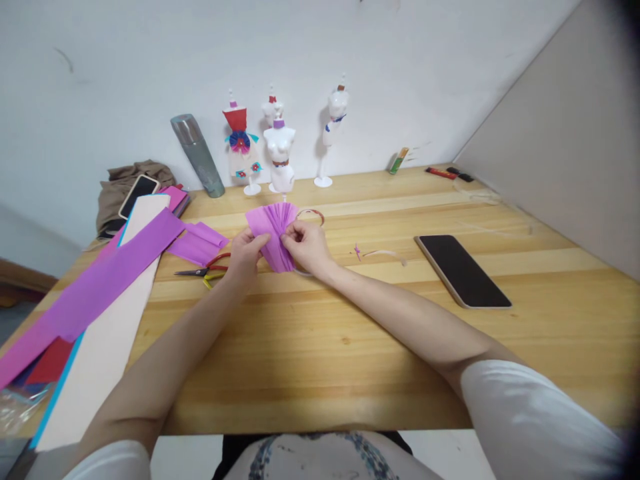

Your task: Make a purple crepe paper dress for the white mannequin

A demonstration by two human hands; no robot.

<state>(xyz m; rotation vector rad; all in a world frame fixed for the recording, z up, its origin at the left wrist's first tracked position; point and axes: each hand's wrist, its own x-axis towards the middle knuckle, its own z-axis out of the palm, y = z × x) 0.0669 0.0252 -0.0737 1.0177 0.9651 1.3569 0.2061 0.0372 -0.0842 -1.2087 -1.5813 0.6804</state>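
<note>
A piece of purple crepe paper (271, 220), gathered into pleats, is held between my two hands above the table. My left hand (245, 252) grips its left side, thumb lying on the front. The fingers of my right hand (306, 245) pinch the bunched folds near its middle. Behind my right hand part of a ring-shaped band (316, 215) shows; the rest is hidden. Scissors (193, 272) with red and yellow handles lie beside my left hand, their handles partly covered. Another folded purple paper piece (200, 243) lies just left of them.
Several small white dress forms (279, 143) stand along the wall, one dressed in red and blue. A grey-green bottle (199, 157) leans there. Long paper strips (115, 283) cover the table's left side. A phone (465, 272) lies at right, near a thin curved strip (387, 253).
</note>
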